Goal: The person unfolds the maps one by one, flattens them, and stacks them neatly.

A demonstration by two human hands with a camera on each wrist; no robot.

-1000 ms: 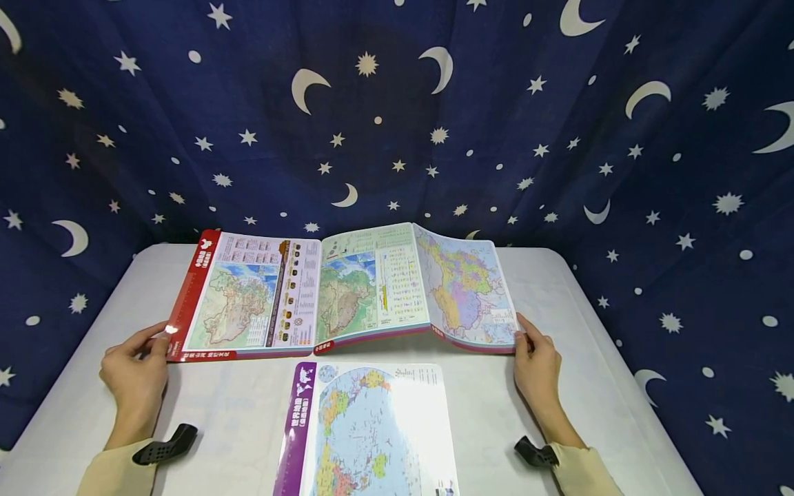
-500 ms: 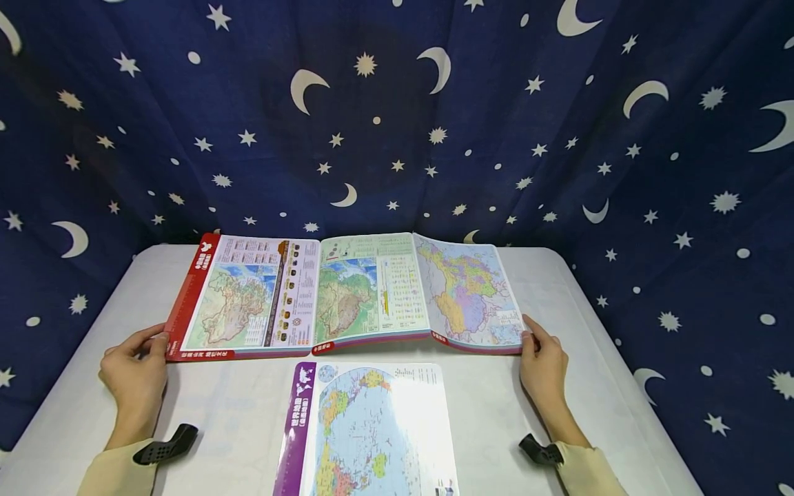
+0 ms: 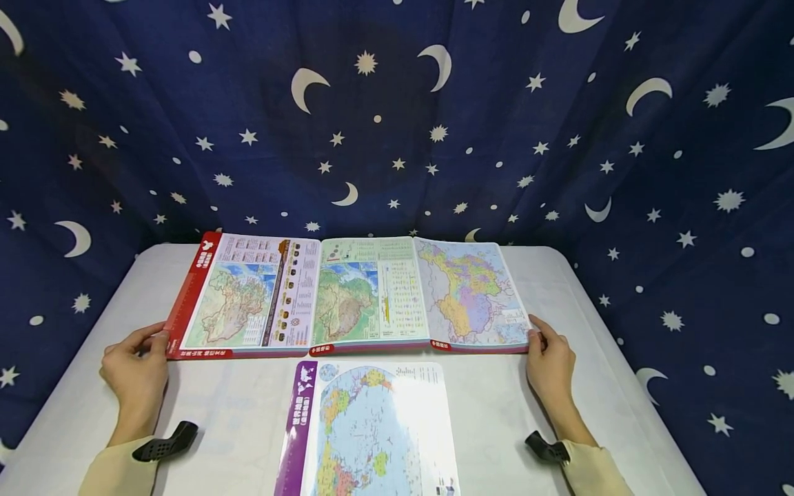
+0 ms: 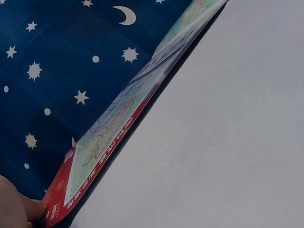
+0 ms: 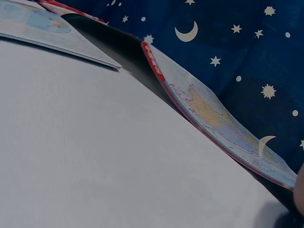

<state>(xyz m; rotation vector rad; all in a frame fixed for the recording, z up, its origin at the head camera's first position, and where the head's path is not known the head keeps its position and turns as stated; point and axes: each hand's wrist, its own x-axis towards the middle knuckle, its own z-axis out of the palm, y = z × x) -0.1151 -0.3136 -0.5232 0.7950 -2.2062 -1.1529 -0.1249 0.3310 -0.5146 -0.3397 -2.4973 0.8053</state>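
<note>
A fold-out map (image 3: 366,293) with three panels lies spread across the back of the table, its red-edged panel at the left. My left hand (image 3: 138,365) pinches its lower left corner between thumb and fingers. At the opposite end, my right hand (image 3: 551,362) pinches the lower right corner. In the right wrist view the right panel (image 5: 209,109) bows and its fold stands raised off the tabletop. The left wrist view shows the red strip (image 4: 59,190) under the thumb. Nearer the front lies a second map (image 3: 378,427) with a purple left edge, touched by neither hand.
A white cloth covers the table (image 3: 229,420). Right behind its back edge hangs a dark blue curtain (image 3: 384,89) with moons and stars. Black wrist devices (image 3: 166,442) sit at both sleeves. Glare whitens part of the front map.
My right hand has moved to the right with the map's corner, and the raised fold between the middle and right panels has sunk lower. My left hand stays in place.
</note>
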